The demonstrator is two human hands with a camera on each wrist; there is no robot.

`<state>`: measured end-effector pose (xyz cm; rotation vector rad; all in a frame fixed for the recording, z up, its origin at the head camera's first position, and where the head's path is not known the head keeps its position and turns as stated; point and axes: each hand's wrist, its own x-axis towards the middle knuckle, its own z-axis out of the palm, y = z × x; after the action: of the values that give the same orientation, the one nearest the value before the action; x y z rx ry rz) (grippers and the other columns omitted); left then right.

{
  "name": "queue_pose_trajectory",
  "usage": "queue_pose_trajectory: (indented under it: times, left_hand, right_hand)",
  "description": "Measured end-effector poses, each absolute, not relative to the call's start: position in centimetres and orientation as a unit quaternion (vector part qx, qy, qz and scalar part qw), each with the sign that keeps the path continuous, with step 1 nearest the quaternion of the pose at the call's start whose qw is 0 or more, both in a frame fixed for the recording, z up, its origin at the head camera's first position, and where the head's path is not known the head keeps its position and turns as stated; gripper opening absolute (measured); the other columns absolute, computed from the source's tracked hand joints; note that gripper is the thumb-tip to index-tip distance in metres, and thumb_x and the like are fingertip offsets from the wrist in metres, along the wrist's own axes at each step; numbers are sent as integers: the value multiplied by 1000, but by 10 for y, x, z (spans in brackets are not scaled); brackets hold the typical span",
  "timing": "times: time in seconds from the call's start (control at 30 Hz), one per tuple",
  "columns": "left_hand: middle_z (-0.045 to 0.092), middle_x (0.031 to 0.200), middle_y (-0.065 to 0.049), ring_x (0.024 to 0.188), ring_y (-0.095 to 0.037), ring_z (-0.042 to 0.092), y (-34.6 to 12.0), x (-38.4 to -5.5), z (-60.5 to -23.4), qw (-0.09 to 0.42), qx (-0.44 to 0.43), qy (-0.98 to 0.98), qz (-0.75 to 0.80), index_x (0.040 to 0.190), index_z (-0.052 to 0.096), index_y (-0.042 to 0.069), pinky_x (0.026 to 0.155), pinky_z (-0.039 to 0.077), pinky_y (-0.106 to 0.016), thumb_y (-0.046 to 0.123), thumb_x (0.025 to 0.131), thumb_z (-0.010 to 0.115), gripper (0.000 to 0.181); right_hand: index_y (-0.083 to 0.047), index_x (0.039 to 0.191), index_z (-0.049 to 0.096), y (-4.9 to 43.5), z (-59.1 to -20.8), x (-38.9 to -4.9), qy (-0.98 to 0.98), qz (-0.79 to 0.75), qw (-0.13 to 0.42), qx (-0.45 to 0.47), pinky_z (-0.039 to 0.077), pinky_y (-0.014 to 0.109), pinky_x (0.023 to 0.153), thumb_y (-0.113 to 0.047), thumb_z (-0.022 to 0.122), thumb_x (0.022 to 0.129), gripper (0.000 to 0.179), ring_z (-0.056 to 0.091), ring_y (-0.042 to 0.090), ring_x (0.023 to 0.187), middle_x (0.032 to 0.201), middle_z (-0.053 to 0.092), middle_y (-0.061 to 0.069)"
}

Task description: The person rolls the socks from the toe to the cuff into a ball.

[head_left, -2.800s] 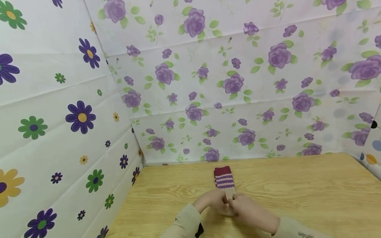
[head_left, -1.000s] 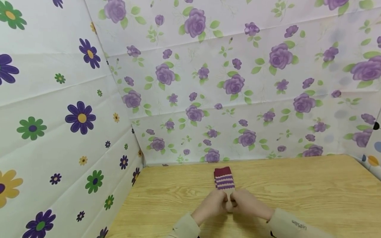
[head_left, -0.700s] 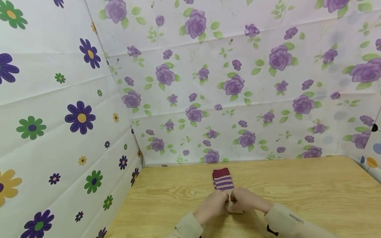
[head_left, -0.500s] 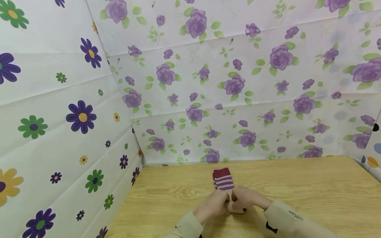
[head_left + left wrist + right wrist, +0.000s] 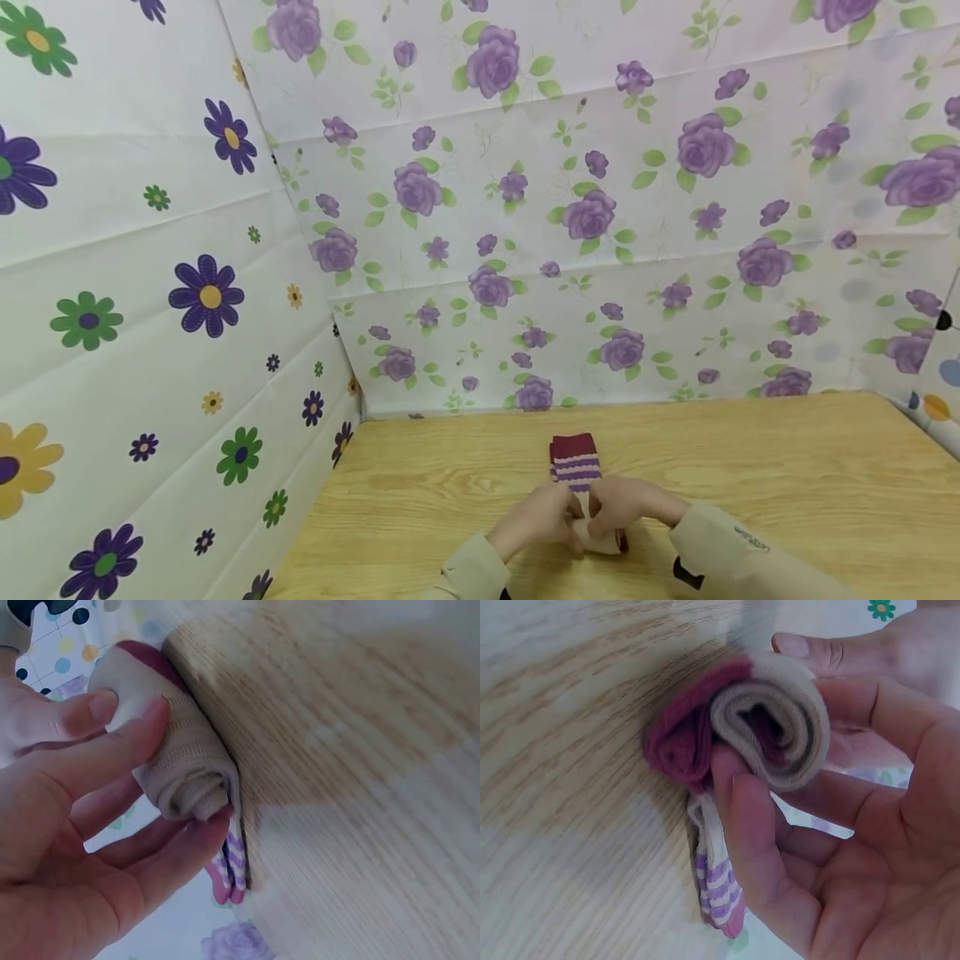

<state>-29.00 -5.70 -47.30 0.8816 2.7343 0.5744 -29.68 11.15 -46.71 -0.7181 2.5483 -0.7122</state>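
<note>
A pair of beige socks (image 5: 577, 472) with purple stripes and maroon cuffs lies lengthwise on the table, its near part wound into a roll (image 5: 180, 731). My left hand (image 5: 540, 521) holds the roll's left end, thumb on top and fingertips at the coiled edge. At the other end, my right hand (image 5: 628, 502) grips the roll with its fingers curled round it. In the right wrist view, the spiral layers and a maroon patch (image 5: 682, 739) show at that end. Striped legs stretch flat beyond the roll toward the far side.
The wood-grain table (image 5: 750, 483) extends to both sides of the hands. A white sheet with purple roses (image 5: 525, 208) hangs along its far edge, and a daisy-print sheet (image 5: 187, 375) hangs at the left.
The near part of the socks has become a thicker roll, with maroon now showing at its right end. The cuffs have shifted slightly right and nearer; both hands stay on the roll.
</note>
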Motion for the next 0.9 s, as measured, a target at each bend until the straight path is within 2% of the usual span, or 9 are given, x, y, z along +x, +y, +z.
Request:
queue_pose_trajectory:
  times: [0.1,0.2,0.37,0.5,0.57,0.7,0.9]
  left_hand:
    - [76,84,3,74,3,63,-57,-290,-472,112,312,927,178,90,78,9,67,47,-12,16,68,87,25]
    - [76,84,4,69,6,58,-58,-290,-473,107,328,925,159,92,78,10,63,44,-11,18,71,86,24]
    - [72,69,7,51,5,34,-60,-294,-474,95,369,913,143,88,79,10,49,31,-10,18,76,82,15]
    - [50,50,12,46,2,24,-61,-298,-476,102,380,906,157,77,78,9,44,23,-12,15,78,79,5]
    - [39,47,13,45,1,20,-61,-300,-477,110,373,906,165,68,74,9,43,21,-13,14,79,78,12]
    - [30,46,12,44,0,17,-61,-304,-479,120,357,909,176,56,58,11,43,18,-14,14,80,77,31]
    - [21,46,11,44,-1,13,-63,-304,-477,148,346,902,210,51,39,16,41,15,-15,9,82,73,46]
  right_hand:
    - [-7,67,69,113,-465,-296,901,-273,226,-249,37,19,45,-8,66,76,10,48,7,49,59,62,-1]
    - [-9,63,69,116,-465,-298,891,-286,247,-250,35,18,44,-8,65,76,13,46,6,46,55,60,-3]
    - [-10,59,67,122,-468,-303,885,-297,252,-255,29,18,44,-9,66,75,16,36,4,43,48,49,-7]
    - [-9,67,64,126,-468,-297,898,-297,183,-268,31,22,49,-6,69,74,9,39,6,53,59,52,-7]
    - [-9,72,63,126,-468,-292,902,-291,126,-292,33,23,52,-3,71,72,10,39,6,58,65,53,-6]
    - [-12,77,60,124,-469,-280,902,-250,18,-352,37,20,54,-5,74,75,15,39,2,60,67,55,-6]
    - [-14,79,58,119,-474,-270,913,-138,-25,-382,38,20,56,-14,85,69,28,39,4,64,72,52,-6]
